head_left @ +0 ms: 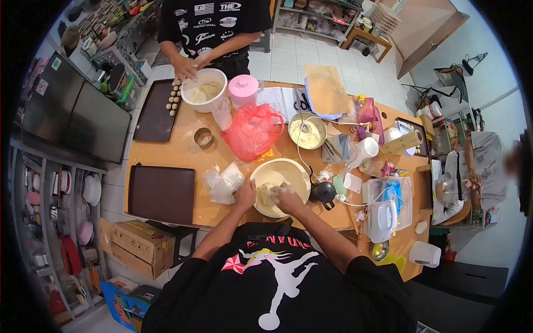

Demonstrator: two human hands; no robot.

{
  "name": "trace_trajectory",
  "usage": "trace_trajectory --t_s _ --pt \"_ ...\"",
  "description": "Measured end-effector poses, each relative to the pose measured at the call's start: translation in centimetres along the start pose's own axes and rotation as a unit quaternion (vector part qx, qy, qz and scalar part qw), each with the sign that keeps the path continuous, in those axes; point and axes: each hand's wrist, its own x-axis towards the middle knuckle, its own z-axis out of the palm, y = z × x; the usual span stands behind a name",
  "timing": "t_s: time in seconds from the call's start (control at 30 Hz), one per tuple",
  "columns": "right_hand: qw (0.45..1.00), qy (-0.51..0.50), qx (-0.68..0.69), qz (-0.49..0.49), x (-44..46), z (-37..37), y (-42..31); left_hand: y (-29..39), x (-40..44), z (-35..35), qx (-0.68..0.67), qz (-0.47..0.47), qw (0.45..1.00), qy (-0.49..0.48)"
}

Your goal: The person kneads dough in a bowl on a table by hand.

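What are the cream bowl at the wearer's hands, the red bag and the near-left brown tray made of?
Cream bowl: probably plastic; smooth, opaque, no metallic glint.
Red bag: thin plastic film, crinkled and slightly see-through.
Near-left brown tray: possibly coated metal, given its thin raised edges; plastic can't be excluded.

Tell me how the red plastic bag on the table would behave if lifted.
The red plastic bag would likely be floppy, since its thin film is crumpled and creased. It may sag unevenly, as its bulging shape looks loose. Its weight is hard to judge: any contents are hidden.
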Motion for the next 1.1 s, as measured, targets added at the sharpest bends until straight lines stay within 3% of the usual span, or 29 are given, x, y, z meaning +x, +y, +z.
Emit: trace_trajectory --t_s 0.23,0.33,0.47,0.5,0.6,0.8,0.9,1.0,1.1 --pt "0.997 -0.027 -0.065 0.003 -3.2 0.5 -3.8 -0.1 0.4 0.4 -0.003 -0.022 0.998 0.06" --pt "0.998 -0.02 -0.022 0.059 -2.1 0.8 -4.2 0.1 0.4 0.7 0.015 -0.053 0.997 0.063" --pt "0.995 0.018 -0.064 0.079 0.4 2.2 -1.9 0.9 0.2 0.0 0.023 -0.061 0.997 0.043" --pt "0.989 0.02 -0.037 0.142 1.4 3.1 -1.2 0.8 0.2 -0.2 0.026 -0.06 0.997 0.034" --pt "0.985 0.035 0.002 0.168 2.6 3.6 -0.2 0.7 0.2 -0.3 0.028 -0.053 0.998 0.032" --pt "0.973 0.095 -0.132 0.165 4.3 4.8 0.4 1.3 0.0 -0.6 0.047 -0.058 0.996 0.041" --pt "0.966 0.194 -0.09 0.148 4.0 5.0 0.4 1.9 -0.2 -1.4 0.049 -0.068 0.996 0.022" --pt "0.993 0.011 0.003 0.114 4.7 3.2 1.4 1.5 -0.1 -1.0 0.055 -0.062 0.996 0.035" --pt "0.995 -0.008 -0.007 0.095 3.9 1.2 0.5 1.5 0.0 -1.0 0.059 -0.072 0.995 0.03"
